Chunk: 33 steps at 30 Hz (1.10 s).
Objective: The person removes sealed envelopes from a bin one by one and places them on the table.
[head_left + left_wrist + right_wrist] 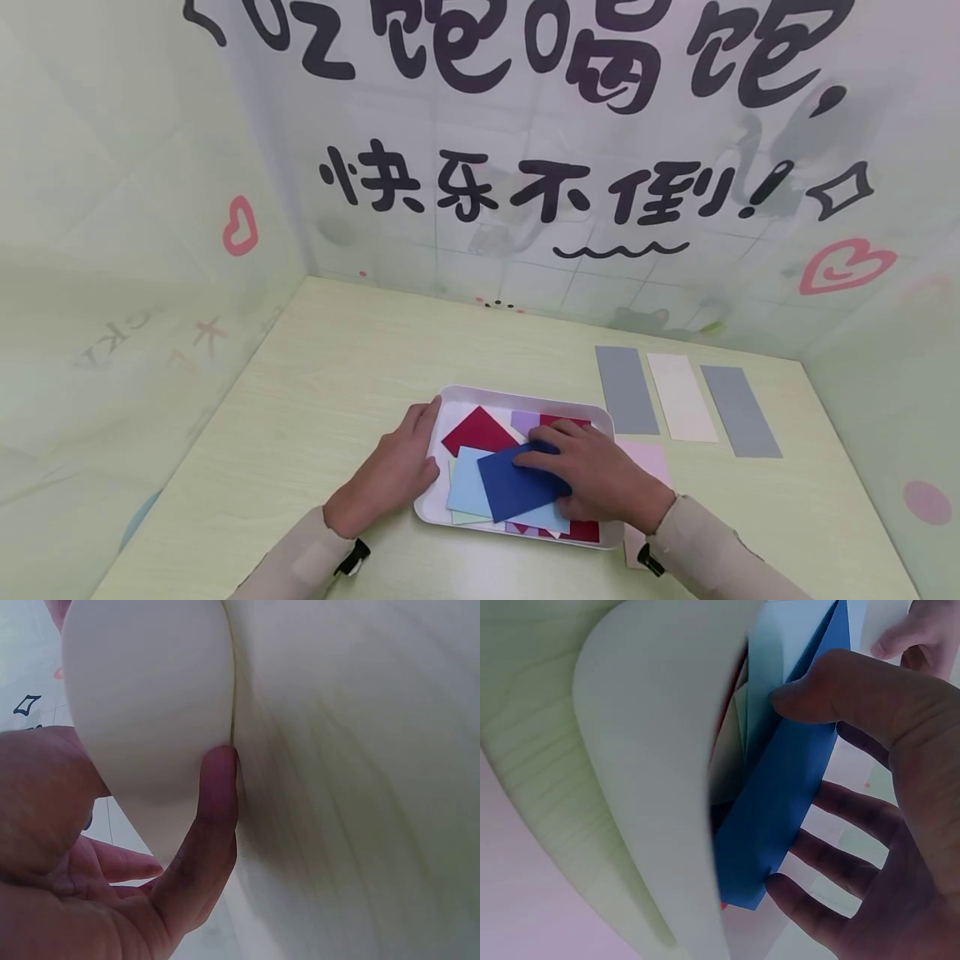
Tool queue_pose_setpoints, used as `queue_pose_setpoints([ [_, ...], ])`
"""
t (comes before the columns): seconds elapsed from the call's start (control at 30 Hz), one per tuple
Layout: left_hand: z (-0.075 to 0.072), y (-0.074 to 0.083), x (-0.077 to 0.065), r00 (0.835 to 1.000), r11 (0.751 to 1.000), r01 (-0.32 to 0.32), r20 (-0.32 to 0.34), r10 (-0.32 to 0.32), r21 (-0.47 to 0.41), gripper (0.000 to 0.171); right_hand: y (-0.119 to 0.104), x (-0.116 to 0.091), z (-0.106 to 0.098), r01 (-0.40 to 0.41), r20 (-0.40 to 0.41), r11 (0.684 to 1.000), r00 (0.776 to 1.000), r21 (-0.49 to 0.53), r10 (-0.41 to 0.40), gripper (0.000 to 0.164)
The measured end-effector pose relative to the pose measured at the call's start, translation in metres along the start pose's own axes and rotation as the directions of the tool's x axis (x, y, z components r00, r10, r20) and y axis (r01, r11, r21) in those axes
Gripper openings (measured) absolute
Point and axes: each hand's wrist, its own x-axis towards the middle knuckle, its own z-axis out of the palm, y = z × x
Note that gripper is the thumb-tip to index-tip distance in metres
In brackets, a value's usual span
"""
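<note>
Pale tabletop carries a white tray. Your left hand grips its left edge. Your right hand, nearer, pinches the blue card over the light-blue card; long side seemingly angles toward tray's right edge.

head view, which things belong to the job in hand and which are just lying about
Likely in the job:
dark blue card, pinched by right hand
white tray, gripped by left hand
red card, light blue card inside

Lying about, role unclear:
two grey cards
pale card between them
pink card
</note>
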Motion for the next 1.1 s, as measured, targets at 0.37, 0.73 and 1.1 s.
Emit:
queue_pose_setpoints([
  [0.37,0.001,-0.001,0.0,1.0,1.0,-0.013,-0.015,0.013,-0.005,0.077,0.003,-0.002,-0.012,-0.025,-0.092,1.0,0.995,-0.012,0.024,0.062],
  [0.73,0.002,-0.003,0.001,1.0,1.0,-0.017,-0.009,0.017,0.005,0.077,0.008,-0.014,-0.018,-0.082,-0.13,0.996,0.988,0.023,0.085,0.058],
  [1.1,0.001,0.001,0.001,1.0,1.0,0.006,0.004,-0.006,0.004,0.078,0.014,-0.028,-0.021,-0.173,-0.144,0.984,0.974,0.031,0.176,0.059],
])
